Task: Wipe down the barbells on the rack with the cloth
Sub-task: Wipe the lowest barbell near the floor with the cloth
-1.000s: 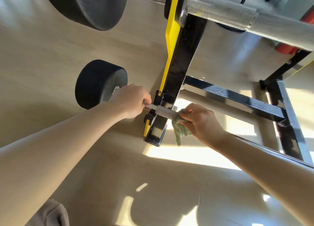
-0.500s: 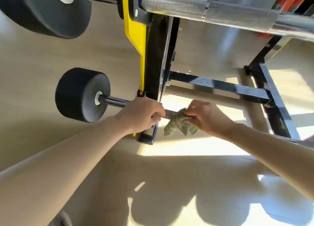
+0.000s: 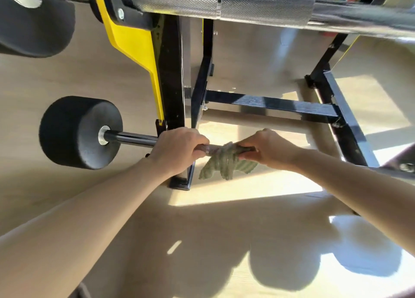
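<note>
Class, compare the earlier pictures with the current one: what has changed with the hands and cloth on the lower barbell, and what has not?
The left hand slid right along the lower barbell, away from the black weight, baring more shaft. The right hand carried the cloth rightward too; it now hangs more spread. Both hands kept their grip; the barbell stayed on the rack.

Black rack (image 3: 269,104) on pale floor (image 3: 74,80)

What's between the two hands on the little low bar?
In the head view, the green cloth hangs over the bar between the left hand and right hand, with a short rough bit of bar showing beside it.
</note>
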Available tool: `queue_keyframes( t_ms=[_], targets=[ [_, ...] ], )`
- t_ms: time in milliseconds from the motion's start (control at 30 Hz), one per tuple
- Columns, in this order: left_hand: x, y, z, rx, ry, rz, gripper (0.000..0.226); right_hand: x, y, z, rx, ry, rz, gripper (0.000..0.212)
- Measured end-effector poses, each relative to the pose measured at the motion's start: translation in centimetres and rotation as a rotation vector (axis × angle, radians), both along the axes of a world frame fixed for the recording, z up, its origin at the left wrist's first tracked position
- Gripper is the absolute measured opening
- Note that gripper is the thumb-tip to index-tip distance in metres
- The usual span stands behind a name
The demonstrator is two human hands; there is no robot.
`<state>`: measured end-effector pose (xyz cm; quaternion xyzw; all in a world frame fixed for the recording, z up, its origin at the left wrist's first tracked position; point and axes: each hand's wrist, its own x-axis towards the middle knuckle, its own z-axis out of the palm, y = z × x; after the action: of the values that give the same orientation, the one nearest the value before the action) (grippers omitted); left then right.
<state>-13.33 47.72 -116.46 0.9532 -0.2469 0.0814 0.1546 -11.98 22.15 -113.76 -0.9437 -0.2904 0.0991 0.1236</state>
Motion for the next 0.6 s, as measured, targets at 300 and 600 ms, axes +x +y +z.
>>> queue_keyframes(
  t_ms=[300,600],
  targets=[
    [0.5,-0.1,-0.4,0.008,0.050,-0.001,0.031,-0.7,3.1,-1.3,-0.111,0.081,-0.075,0.032],
    [1.4,-0.4,0.5,0.114,0.092,-0.008,0.028,-0.9,2.5,-2.5,-0.279,-0.158,0.114,0.043]
  ],
)
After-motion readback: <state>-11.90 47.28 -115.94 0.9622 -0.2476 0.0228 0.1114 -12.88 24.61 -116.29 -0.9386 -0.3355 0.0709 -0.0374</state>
